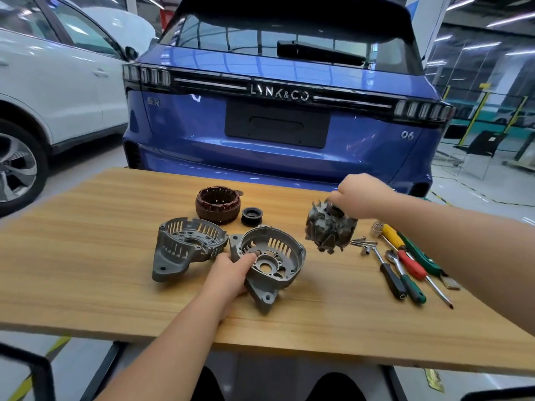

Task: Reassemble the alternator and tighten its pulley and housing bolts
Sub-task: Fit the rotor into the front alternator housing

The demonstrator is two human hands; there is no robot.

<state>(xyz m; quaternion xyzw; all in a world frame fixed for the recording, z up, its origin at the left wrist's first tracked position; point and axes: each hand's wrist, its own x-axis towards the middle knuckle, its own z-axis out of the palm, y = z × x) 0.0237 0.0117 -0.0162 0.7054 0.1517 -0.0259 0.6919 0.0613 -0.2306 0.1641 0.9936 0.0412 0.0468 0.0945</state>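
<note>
On the wooden table point(86, 227) lie two grey alternator housing halves. My left hand point(231, 272) grips the near rim of the right housing half point(272, 261), thumb inside its bowl. The other housing half point(185, 247) sits just left of it. My right hand point(359, 195) holds the rotor point(330, 230) by its top end, lifted above the table to the right of the held housing. The copper-wound stator point(217, 204) and the black pulley point(251, 216) rest behind the housings.
Right of the rotor lie loose long bolts point(363, 242), a socket point(376, 229), a ratchet and several screwdrivers point(405, 261). A blue car point(289, 125) stands right behind the table, a white car point(43, 96) to the left.
</note>
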